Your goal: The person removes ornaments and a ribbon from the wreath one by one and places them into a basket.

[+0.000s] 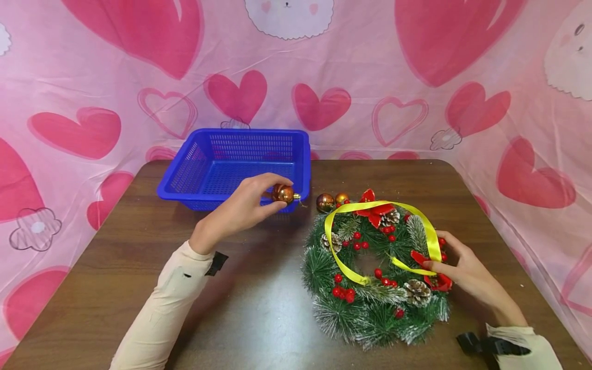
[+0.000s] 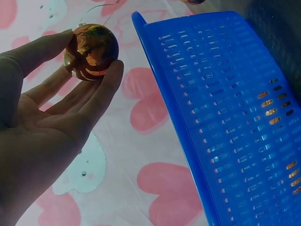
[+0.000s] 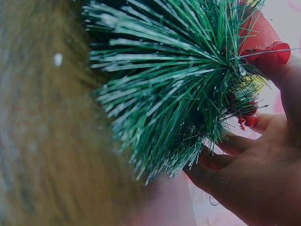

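Note:
My left hand (image 1: 244, 204) pinches a shiny copper-coloured Christmas bauble (image 1: 283, 193) between thumb and fingers, in front of the blue basket's near right corner. In the left wrist view a thin hanging loop stands up from the bauble (image 2: 96, 52). My right hand (image 1: 474, 275) grips the right side of a green Christmas wreath (image 1: 379, 324), thumb over a red flower (image 1: 438, 281) and fingers at the outer edge. The wreath lies on the table with frosted needles, pine cones and red berries. A yellow ribbon (image 1: 334, 252) loops across its top. Needles partly hide the right fingers in the right wrist view.
A blue plastic basket (image 1: 302, 164) with slotted walls stands at the back left of the brown wooden table (image 1: 240, 318). Two more baubles, one dark copper (image 1: 325, 202) and one orange-gold (image 1: 341, 198), lie against the wreath's far edge. A pink heart-patterned cloth (image 1: 277, 67) hangs behind.

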Tool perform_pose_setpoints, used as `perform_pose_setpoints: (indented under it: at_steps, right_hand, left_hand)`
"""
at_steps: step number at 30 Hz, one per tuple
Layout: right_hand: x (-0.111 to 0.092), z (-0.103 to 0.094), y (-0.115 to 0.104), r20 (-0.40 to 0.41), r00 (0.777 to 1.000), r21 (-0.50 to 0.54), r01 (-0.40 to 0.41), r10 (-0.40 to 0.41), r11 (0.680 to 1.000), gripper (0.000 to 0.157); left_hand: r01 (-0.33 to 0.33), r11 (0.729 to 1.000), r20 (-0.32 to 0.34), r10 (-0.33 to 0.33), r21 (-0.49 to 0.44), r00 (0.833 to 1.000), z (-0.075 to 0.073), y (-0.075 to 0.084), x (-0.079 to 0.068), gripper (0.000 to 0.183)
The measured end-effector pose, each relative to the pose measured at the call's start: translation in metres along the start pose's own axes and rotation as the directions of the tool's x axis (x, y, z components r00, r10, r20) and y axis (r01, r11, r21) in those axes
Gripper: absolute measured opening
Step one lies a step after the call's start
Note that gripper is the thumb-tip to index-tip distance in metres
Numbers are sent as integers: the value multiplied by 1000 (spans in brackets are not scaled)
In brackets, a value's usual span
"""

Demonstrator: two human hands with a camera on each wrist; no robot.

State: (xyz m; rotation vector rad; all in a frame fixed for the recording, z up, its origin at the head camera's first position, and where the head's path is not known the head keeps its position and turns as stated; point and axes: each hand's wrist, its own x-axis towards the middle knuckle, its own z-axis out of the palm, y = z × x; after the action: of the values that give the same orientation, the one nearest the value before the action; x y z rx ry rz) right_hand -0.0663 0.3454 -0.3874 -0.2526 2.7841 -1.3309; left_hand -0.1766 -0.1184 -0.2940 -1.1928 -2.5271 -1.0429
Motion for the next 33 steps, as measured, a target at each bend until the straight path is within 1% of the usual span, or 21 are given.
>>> perform_pose_setpoints:
  at_steps: [8, 15, 22, 33]
  right_hand:
    - [0, -1, -1, -6, 1000, -35, -5, 5, 999, 53]
    - [0, -1, -1, -3, 1000, -23, 1, -1, 1000, 53]
    - [0, 0, 1, -7, 1000, -18, 17, -17, 1000, 52]
    - [0, 0, 0, -12, 999, 6, 38, -38, 999, 53]
  left_hand:
    - [32, 999, -39, -31, 15, 999, -6, -4, 0, 34]
    - [77, 997, -70, -77, 2, 995, -8, -11, 1, 35]
    - [85, 996, -119, -85, -8, 989, -10, -22, 0, 36]
    - [145, 989, -157, -141, 10, 977, -11, -44, -1, 36]
